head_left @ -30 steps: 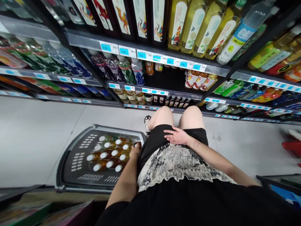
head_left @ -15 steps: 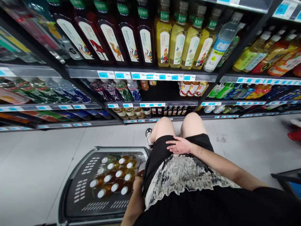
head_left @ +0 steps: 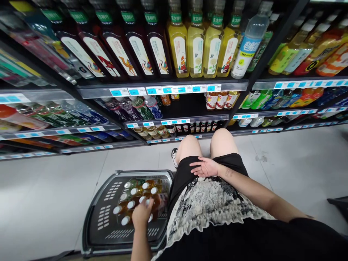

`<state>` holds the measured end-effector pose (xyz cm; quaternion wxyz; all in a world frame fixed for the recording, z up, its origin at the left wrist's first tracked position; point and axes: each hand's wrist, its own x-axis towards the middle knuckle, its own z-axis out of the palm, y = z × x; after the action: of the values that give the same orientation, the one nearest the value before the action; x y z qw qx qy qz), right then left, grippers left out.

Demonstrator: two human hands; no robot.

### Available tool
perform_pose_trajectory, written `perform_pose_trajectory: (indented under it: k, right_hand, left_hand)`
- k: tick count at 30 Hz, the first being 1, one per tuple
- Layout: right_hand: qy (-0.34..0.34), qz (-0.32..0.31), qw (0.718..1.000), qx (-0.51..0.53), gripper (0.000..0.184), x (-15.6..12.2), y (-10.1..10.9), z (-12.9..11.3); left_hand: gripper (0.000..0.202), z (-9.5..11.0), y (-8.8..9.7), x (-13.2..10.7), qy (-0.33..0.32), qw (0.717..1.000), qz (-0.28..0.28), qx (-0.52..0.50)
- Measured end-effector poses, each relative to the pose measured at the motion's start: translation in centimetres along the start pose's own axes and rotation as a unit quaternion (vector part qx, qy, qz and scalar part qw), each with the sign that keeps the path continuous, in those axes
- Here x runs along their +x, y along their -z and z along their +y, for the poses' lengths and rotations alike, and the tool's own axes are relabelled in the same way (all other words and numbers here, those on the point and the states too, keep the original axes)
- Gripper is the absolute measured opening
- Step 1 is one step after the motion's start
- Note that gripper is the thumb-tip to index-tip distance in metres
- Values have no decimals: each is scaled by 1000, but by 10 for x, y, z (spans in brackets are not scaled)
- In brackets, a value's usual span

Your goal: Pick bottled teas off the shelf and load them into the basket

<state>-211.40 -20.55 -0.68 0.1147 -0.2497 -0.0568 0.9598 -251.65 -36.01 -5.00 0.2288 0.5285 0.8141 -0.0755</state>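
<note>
My left hand [head_left: 141, 214] is over a grey basket [head_left: 102, 237] at the lower left. Its fingers are closed at the white-capped neck of a tilted bottle of amber drink [head_left: 157, 201]; part of the grip is hidden. Several more white-capped bottles [head_left: 125, 220] stand close together in the basket, around and below this hand. My right hand [head_left: 206, 167] rests palm up on the lap, over black shorts [head_left: 231, 163]. Its fingers are spread and nothing lies in it.
Shelves of drinks stretch across the front, with dark tea bottles [head_left: 137, 54] and yellow tea bottles [head_left: 179, 50] on the upper shelf. Price tags line the shelf edge [head_left: 168, 89]. Pale floor tiles [head_left: 296, 163] surround my legs. A dark object [head_left: 339, 206] is at the right edge.
My left hand has moved from the basket's right side, leftward over the bottles, and now has a tilted bottle by the neck. The right hand keeps its place. The view has shifted slightly.
</note>
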Motion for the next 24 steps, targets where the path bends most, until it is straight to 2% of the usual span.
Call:
perform_pose_trajectory:
  k: [2, 5, 8, 10, 11, 14, 16, 20, 22, 24]
  right_hand:
    - [6, 6, 1000, 1, 64, -1, 1, 0]
    - [22, 16, 1000, 4, 63, -3, 4, 0]
    - [31, 7, 999, 6, 65, -5, 7, -1]
    - [22, -12, 1000, 6, 73, -7, 7, -2]
    - [16, -22, 1000, 7, 77, -8, 7, -2]
    - [13, -43, 999, 11, 89, -12, 6, -3]
    - [13, -45, 999, 3, 92, -14, 9, -1]
    - [-4, -29, 998, -52, 83, -14, 22, 11]
    - [-15, -39, 996, -80, 76, -13, 28, 17]
    - [-9, -64, 994, -91, 74, -11, 31, 21]
  left_hand:
    - [53, 24, 45, 1, -44, 997, 45, 34]
    - [43, 65, 107, -8, -104, 972, 203, 58]
    - [34, 97, 157, -31, -225, 899, 376, 34]
    - [28, 114, 184, -52, -303, 846, 438, -15]
    - [25, 123, 195, -61, -331, 827, 451, -53]
    - [20, 152, 220, -82, -367, 796, 446, -184]
    - [21, 175, 225, -83, -371, 799, 402, -250]
    - [30, 221, 212, -54, -373, 860, 217, -274]
    - [33, 238, 200, -31, -332, 884, 179, -275]
    - [36, 249, 189, -6, -282, 896, 171, -299]
